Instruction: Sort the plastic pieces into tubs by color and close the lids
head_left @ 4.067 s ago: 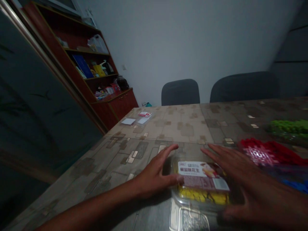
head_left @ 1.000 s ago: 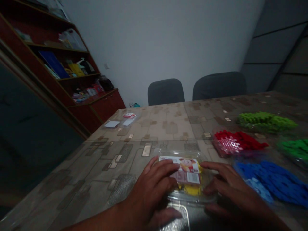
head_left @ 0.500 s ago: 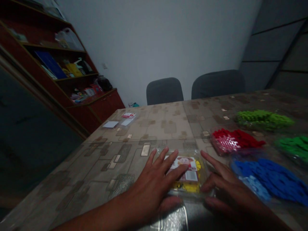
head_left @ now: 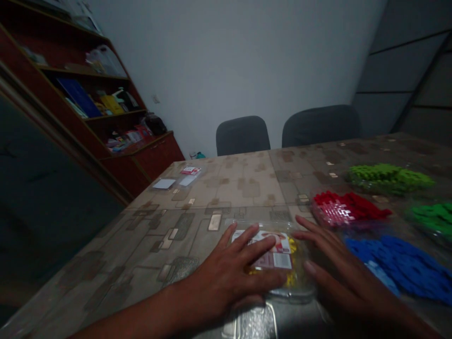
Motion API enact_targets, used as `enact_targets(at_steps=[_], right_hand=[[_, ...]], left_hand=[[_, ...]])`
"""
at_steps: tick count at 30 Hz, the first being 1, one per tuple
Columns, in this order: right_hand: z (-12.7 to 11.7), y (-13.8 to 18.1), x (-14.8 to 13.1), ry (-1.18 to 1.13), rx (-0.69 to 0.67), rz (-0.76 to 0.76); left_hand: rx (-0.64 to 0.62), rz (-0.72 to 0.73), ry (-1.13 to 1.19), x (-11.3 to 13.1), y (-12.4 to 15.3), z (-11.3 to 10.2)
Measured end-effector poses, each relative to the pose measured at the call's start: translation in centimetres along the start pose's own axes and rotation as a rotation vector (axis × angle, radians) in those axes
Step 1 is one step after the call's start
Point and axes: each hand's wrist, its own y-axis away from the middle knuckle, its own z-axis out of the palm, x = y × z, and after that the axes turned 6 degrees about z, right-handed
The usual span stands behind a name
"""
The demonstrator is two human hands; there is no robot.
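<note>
A clear plastic box (head_left: pixel 302 282) with yellow pieces inside lies on the table before me, a printed label (head_left: pixel 282 260) on its top. Across the box's left part rests my left hand (head_left: pixel 243 268), palm down with the fingers spread over the lid and label. My right hand (head_left: pixel 332 259) is at the box's right side, fingers stretched out and apart, the tips at or close to its edge; whether they touch it I cannot tell. Neither hand is wrapped around anything.
To the right lie packs of red pieces (head_left: pixel 349 207), blue pieces (head_left: pixel 406 263), lime pieces (head_left: pixel 391 178) and green pieces (head_left: pixel 432 219). Flat labelled packaging (head_left: pixel 190 175) is at the table's far left. Two grey chairs (head_left: pixel 243 135) stand behind the table, and a shelf unit (head_left: pixel 141 160) at left.
My right hand's fingers have straightened and spread at the box's right side. My left thumb has shifted onto the lower part of the lid. The view has moved slightly.
</note>
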Motion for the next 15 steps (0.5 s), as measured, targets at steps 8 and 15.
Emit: enact_targets(at_steps=[8, 15], right_hand=[[1.3, 0.4, -1.4, -0.354, -0.036, 0.370], [2.3, -0.4, -2.1, -0.723, -0.213, 0.585]], left_hand=[[0.297, -0.136, 0.041, -1.6, 3.2, -0.3], [0.649, -0.729, 1.258, -0.2, 3.1, 2.3]])
